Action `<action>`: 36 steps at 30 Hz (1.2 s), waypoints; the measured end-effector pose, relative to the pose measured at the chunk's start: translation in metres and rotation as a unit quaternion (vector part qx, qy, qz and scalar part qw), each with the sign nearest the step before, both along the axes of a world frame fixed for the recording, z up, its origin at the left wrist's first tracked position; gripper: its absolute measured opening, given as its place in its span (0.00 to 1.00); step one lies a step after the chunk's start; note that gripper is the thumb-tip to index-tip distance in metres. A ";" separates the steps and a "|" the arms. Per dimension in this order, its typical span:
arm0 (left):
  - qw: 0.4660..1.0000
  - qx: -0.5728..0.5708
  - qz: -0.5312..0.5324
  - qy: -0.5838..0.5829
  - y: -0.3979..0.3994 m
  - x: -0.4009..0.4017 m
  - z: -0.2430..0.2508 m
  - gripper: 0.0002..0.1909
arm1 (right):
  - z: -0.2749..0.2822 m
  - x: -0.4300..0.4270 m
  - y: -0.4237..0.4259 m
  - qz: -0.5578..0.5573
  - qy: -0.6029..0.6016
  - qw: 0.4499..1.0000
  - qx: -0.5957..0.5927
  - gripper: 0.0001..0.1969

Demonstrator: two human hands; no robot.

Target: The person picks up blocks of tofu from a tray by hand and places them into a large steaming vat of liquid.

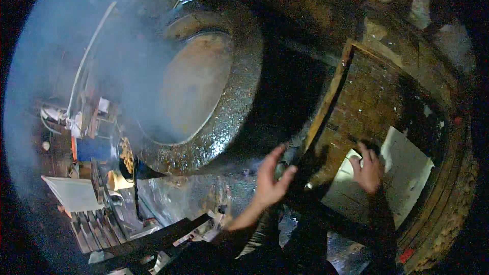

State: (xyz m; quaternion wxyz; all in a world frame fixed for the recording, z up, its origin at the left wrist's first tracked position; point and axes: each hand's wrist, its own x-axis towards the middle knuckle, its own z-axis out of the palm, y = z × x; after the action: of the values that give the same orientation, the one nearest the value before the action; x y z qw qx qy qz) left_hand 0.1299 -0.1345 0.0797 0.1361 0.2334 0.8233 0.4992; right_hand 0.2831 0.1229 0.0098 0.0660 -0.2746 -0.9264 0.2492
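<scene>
My left hand [273,177] hangs to the right of the large round basin, its fingers curled apart beside a dark, bottle-like object [284,162] that is partly hidden; whether it grips that object is unclear. My right hand [368,170] is over pale sheets [410,172], its thumb and fingers at the edge of a small white piece [348,165]; whether it pinches the piece cannot be told. A wooden frame edge [328,110] runs between the basin and a dark brown surface [376,88].
Steam rises over the round basin [242,110], which holds cloudy liquid [196,80]. At the lower left are slatted dark bars [95,231], a white panel [70,193], a blue box [91,150] and a cream container [120,180]. A curved rim [445,198] borders the right side.
</scene>
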 end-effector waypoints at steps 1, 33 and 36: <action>0.998 0.024 -0.009 -0.060 0.011 0.023 -0.004 0.30 | -0.003 0.000 0.003 0.008 -0.055 0.995 0.081 0.20; 0.947 0.159 0.123 -0.249 0.059 0.137 -0.071 0.26 | -0.003 0.047 -0.012 0.234 0.024 0.971 0.042 0.25; 0.934 0.172 0.132 -0.283 0.070 0.134 -0.055 0.26 | 0.007 0.056 -0.027 0.207 0.012 0.978 -0.018 0.30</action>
State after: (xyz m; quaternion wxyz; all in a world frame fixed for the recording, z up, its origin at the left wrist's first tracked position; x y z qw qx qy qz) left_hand 0.2643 -0.0640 0.0249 0.2543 -0.0082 0.6755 0.6921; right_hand 0.3388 0.0956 0.0166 0.0191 -0.0750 -0.9575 0.2778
